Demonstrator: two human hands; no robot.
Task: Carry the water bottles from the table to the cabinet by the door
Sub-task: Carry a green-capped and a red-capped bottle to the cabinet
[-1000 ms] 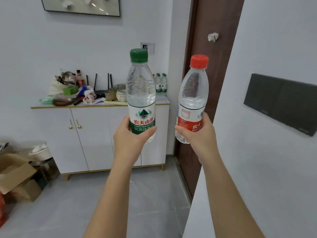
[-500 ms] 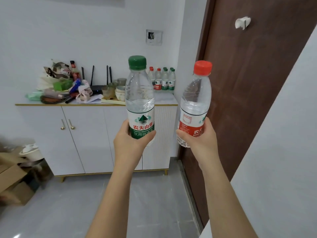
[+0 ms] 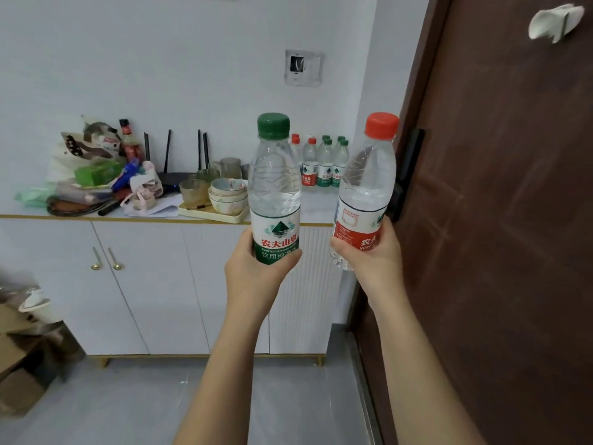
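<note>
left hand: left hand point(image 3: 256, 271) raised in front of the body, fingers wrapped round the lower label of the green-capped bottle point(image 3: 275, 187); bottle upright, held in the air
right hand: right hand point(image 3: 369, 258) curled round the lower part of the red-capped bottle point(image 3: 367, 191); bottle leans slightly right at the top, also in the air
cabinet: white cabinet point(image 3: 160, 284) straight ahead, beside the brown door point(image 3: 497, 220)
bottles already there: cluster of small bottles point(image 3: 321, 165) at the right end of the cabinet top, red and green caps, standing upright
other items on top: stacked bowls point(image 3: 228, 194) on a tray, a black router point(image 3: 175, 178), a heap of bags at the left end
floor: cardboard boxes point(image 3: 16, 364) at lower left
</note>
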